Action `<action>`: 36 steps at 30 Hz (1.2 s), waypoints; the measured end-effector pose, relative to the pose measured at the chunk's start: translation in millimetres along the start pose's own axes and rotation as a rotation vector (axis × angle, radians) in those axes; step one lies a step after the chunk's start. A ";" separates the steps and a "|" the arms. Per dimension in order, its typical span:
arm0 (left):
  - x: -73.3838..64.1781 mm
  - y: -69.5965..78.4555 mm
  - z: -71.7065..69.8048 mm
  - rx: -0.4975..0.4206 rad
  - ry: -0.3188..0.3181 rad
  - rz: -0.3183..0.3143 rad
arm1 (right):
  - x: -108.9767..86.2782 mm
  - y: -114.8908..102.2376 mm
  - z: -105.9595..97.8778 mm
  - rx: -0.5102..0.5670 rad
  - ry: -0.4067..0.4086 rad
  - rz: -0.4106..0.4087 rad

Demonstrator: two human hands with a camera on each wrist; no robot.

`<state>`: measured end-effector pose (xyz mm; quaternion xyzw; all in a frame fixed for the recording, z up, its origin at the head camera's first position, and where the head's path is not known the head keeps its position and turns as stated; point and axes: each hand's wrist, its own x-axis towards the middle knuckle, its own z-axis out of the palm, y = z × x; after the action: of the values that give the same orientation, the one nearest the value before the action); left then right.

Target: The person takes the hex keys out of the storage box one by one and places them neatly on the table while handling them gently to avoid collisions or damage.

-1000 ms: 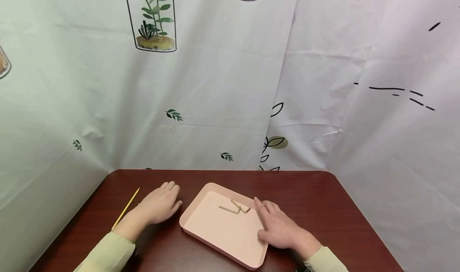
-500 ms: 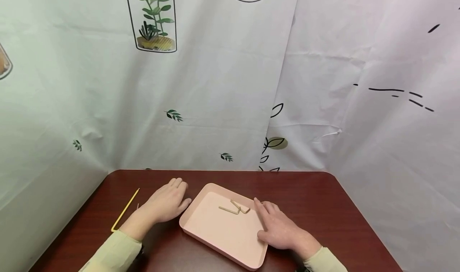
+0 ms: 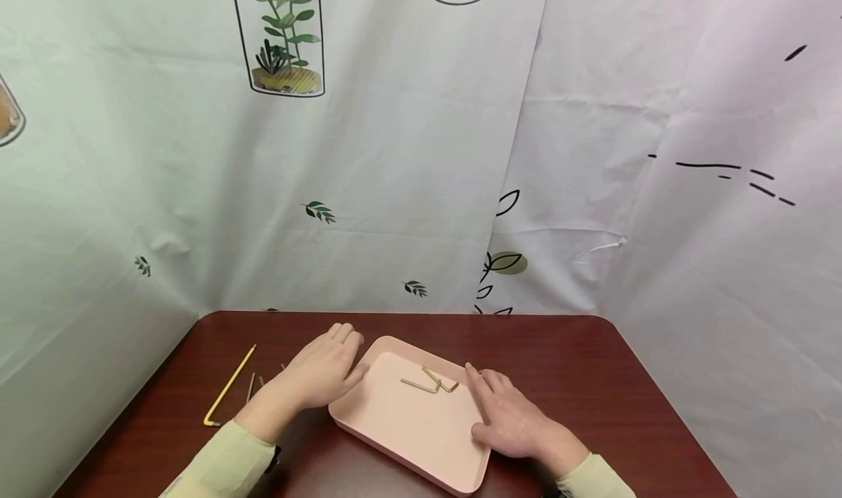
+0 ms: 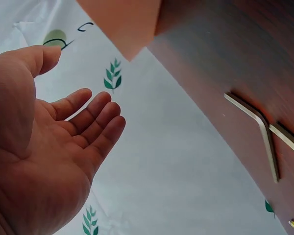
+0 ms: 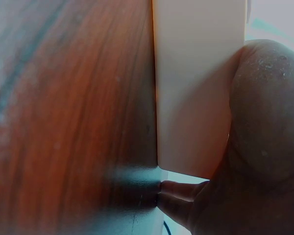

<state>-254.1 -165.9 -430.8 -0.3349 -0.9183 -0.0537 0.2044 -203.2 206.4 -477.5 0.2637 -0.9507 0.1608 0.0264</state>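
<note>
A pink tray point(image 3: 408, 432) lies at an angle on the table, with two brass-coloured hex keys point(image 3: 417, 386) inside near its far side. My right hand point(image 3: 516, 417) holds the tray's right side, its thumb over the rim and its other fingers along the far corner and outside. Over the tray's left rim hovers my left hand point(image 3: 329, 370), its palm bare in the left wrist view and its fingers loosely bent. Left of that hand lie a long yellow hex key point(image 3: 228, 390) and several smaller hex keys point(image 3: 251, 387), partly hidden by the forearm.
The dark red-brown table point(image 3: 579, 381) has rounded far corners. A white cloth point(image 3: 395, 161) printed with plants hangs behind it and along both sides.
My left hand has moved right, from beside the loose hex keys to the tray's left rim, uncovering more of the keys. My right hand and the tray have stayed put.
</note>
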 end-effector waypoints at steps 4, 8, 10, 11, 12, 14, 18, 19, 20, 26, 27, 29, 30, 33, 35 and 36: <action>4.4 5.5 -1.4 -0.028 -0.012 0.005 | -0.4 0.2 -0.1 -0.001 0.000 0.001; 8.5 10.6 -1.4 -0.033 -0.023 0.019 | -0.3 0.2 -0.3 -0.008 0.004 0.000; 9.9 13.3 -0.7 -0.032 -0.026 0.029 | -0.2 0.2 -0.3 -0.010 0.004 0.000; 10.4 14.4 0.0 -0.031 -0.030 0.033 | -0.1 0.3 -0.3 -0.009 0.004 -0.001; 10.9 15.6 0.7 -0.030 -0.033 0.036 | -0.1 0.3 -0.3 -0.008 0.003 -0.002; 12.0 18.1 1.9 -0.029 -0.043 0.042 | 0.0 0.6 0.0 -0.007 0.002 -0.002; 14.8 22.9 4.1 -0.024 -0.072 0.049 | -0.1 0.8 0.5 -0.009 0.003 -0.001; 15.6 24.3 4.2 -0.024 -0.076 0.052 | -0.1 0.8 0.7 -0.010 0.004 0.000; 16.4 25.7 4.2 -0.024 -0.079 0.056 | -0.2 0.8 0.8 -0.009 0.004 0.001; 22.6 34.5 3.1 -0.049 -0.073 0.071 | -0.5 0.5 1.1 -0.003 0.006 0.005; 23.6 35.8 3.3 -0.053 -0.075 0.070 | -0.5 0.5 1.3 -0.002 0.008 0.005; 25.6 38.1 4.0 -0.057 -0.079 0.071 | -0.5 0.5 1.4 -0.002 0.010 0.005; 26.3 39.1 4.7 -0.058 -0.083 0.068 | -0.5 0.5 1.4 -0.001 0.010 0.005; 29.1 42.5 6.1 -0.061 -0.092 0.065 | -0.4 0.9 1.6 -0.002 0.009 0.003; 30.9 45.2 6.7 -0.065 -0.097 0.064 | -0.1 1.2 1.6 -0.003 0.008 0.002; 31.7 46.7 7.0 -0.064 -0.103 0.063 | 0.1 1.4 1.5 -0.003 0.008 0.002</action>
<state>-248.7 -109.5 -425.9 -0.3725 -0.9143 -0.0591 0.1478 -203.9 206.9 -479.4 0.2621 -0.9512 0.1603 0.0302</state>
